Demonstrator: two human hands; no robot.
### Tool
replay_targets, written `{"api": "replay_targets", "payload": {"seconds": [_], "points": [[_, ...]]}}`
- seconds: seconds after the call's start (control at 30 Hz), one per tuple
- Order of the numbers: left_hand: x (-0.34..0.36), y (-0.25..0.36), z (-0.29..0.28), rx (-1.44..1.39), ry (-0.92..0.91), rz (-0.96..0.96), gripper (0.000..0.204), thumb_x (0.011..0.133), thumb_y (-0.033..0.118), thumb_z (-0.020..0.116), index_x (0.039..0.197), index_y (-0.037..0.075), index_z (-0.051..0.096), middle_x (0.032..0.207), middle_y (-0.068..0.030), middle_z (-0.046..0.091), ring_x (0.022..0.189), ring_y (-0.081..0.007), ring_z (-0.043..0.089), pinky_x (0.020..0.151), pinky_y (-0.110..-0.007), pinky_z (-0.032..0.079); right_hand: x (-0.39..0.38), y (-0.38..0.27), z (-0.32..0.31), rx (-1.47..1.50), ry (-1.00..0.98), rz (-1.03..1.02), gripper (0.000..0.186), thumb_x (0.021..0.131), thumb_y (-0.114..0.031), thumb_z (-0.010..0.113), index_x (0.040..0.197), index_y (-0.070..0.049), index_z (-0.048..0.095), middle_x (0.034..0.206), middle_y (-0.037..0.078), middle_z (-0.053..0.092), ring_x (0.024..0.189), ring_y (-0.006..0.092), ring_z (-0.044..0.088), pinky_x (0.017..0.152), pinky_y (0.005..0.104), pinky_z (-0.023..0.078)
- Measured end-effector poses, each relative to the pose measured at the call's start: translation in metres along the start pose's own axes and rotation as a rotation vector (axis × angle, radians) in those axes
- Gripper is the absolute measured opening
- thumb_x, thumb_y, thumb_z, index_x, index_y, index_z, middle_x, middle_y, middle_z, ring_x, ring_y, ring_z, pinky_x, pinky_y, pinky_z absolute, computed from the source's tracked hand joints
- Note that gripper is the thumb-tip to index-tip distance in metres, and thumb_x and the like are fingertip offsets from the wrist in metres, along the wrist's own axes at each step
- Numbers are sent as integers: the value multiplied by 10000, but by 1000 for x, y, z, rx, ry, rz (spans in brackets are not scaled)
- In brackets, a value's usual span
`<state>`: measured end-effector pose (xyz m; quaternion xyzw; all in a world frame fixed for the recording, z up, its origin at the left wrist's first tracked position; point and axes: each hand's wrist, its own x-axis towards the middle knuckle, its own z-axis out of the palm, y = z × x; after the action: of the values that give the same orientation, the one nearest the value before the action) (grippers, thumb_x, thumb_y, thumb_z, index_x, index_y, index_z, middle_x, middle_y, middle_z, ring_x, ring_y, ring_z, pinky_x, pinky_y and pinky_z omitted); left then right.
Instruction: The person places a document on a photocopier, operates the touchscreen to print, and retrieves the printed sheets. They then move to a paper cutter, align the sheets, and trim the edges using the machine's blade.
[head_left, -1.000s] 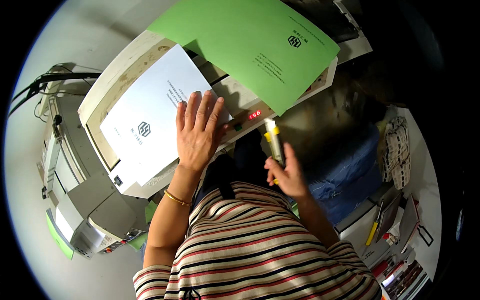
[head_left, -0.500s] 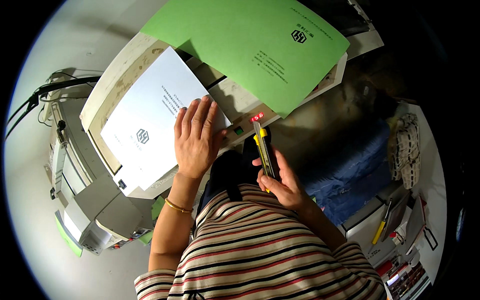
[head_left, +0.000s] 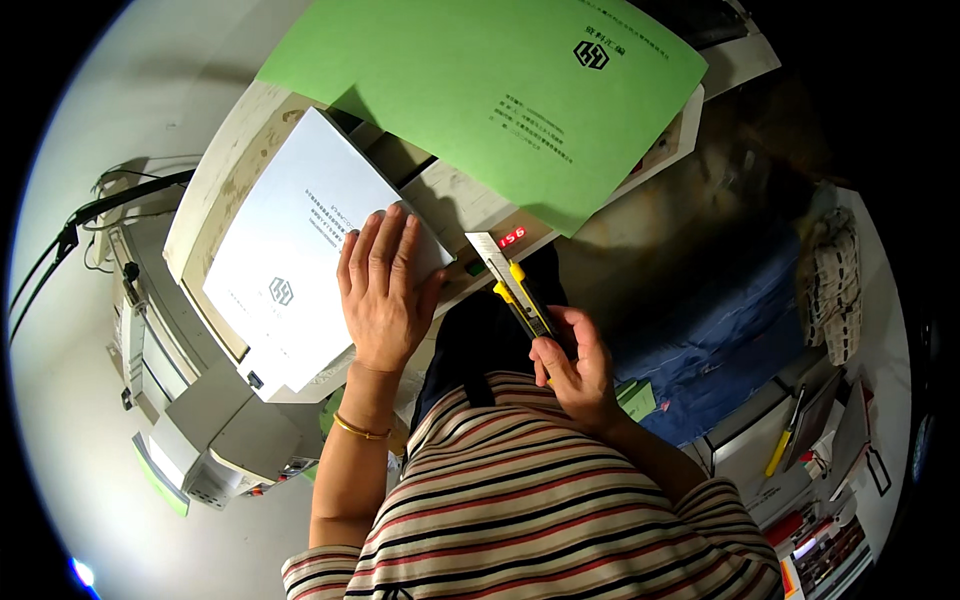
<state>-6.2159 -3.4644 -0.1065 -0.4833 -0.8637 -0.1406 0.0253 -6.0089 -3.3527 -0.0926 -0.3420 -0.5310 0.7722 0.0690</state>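
Observation:
My left hand lies flat on a thick white stack of printed paper, fingers stretched towards its right-hand edge. In my right hand is a yellow and black utility knife, its wide blade bared and pointing up and left. The blade tip is close to the stack's near right corner; I cannot tell whether they touch. Beyond the stack, a large green printed cover sheet lies across the pale machine, its near corner reaching over the front edge.
The machine's pale bed has a red lit display on its front edge. Blue cloth lies to the right, with a patterned cloth beside it. A second yellow knife sits lower right. Another machine stands at left.
The knife has swung left towards the stack, and more of its blade shows. My left hand stays flat on the paper, a little further left in the picture as the whole view shifts.

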Motion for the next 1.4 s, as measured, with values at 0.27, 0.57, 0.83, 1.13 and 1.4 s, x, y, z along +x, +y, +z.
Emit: {"api": "replay_targets", "payload": {"seconds": [0.27, 0.57, 0.83, 1.13, 1.4], "points": [[0, 1, 1, 20, 3, 0, 639, 828, 322, 680, 1380, 91, 456, 1420, -91, 456, 1317, -295, 411, 1108, -466, 286, 2, 19, 15, -347, -5, -196, 424, 881, -30, 616, 1217, -6, 359, 994, 182, 581, 862, 270, 644, 752, 352, 506], [2, 2, -4, 20, -7, 3, 775, 812, 631, 576, 1340, 71, 485, 1386, -102, 480, 1297, -294, 427, 1099, -474, 277, 7, 23, 20, -381, -41, -318, 496, 871, 4, 594, 1312, 5, 367, 1168, 246, 526, 993, 377, 606, 848, 374, 493], [3, 5, 0, -43, 10, -29, 850, 793, 678, 567, 1343, 38, 471, 1381, -138, 471, 1299, -337, 399, 1108, -472, 250, 12, 21, 20, -548, -30, -444, 526, 841, 25, 605, 1310, 42, 367, 1193, 272, 525, 1034, 423, 584, 855, 395, 509], [5, 9, 2, -76, 38, -45, 832, 776, 659, 612, 1308, 31, 488, 1362, -136, 478, 1301, -330, 395, 1110, -492, 238, 14, 28, 21, -581, 5, -454, 539, 828, 18, 618, 1317, 10, 390, 1121, 242, 557, 944, 417, 603, 782, 402, 529], [6, 9, 1, -64, 33, -38, 822, 777, 637, 628, 1316, 35, 478, 1368, -134, 478, 1301, -336, 405, 1107, -489, 244, 22, 35, 22, -564, 23, -511, 545, 828, 12, 614, 1322, 8, 385, 1067, 241, 564, 889, 419, 599, 731, 416, 530]]}}
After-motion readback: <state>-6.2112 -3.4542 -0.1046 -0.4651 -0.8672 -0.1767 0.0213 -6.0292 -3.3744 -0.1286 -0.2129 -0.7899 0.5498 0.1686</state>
